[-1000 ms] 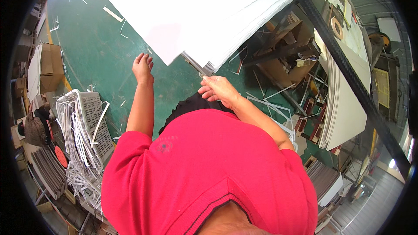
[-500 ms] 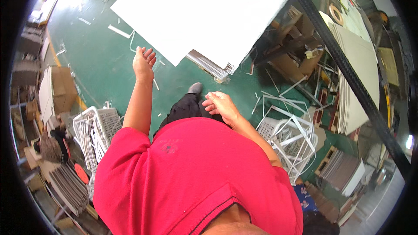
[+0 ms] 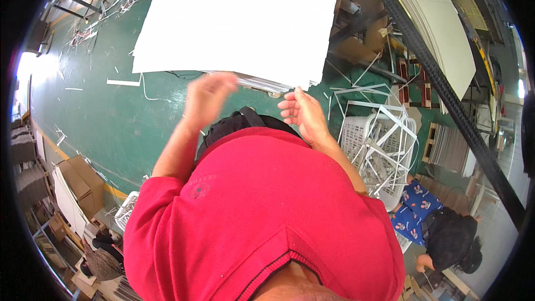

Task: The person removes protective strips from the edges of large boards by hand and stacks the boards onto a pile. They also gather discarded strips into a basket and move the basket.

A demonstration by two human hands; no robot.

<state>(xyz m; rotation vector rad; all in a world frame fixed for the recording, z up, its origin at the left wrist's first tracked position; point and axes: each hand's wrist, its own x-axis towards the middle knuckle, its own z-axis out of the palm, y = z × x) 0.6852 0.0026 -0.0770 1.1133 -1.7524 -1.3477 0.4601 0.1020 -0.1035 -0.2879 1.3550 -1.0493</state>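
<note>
A tall pile of large white sheets (image 3: 234, 14) fills the top middle, with layered edges along its near side. My left hand (image 3: 206, 100), smeared by motion, is raised at that near edge; whether it touches the sheets or holds anything I cannot tell. My right hand (image 3: 305, 112) is at the pile's near right corner, palm up, fingers loosely bent and apart, thumb tip by the edge, with nothing visible in it. My red shirt and dark trousers fill the lower middle.
A white basket of tangled strips (image 3: 356, 139) stands right; another (image 3: 125, 209) lower left. A black braided bar (image 3: 429, 61) crosses the right side beside stacked boards (image 3: 440, 28). A co-worker (image 3: 446, 234) is at lower right. Cardboard (image 3: 83, 184) leans left; offcuts litter the green floor.
The view has swung, leaving the pile's near edge more level. My left hand has moved right to that edge; my right hand has risen to its corner. A co-worker shows more at lower right.
</note>
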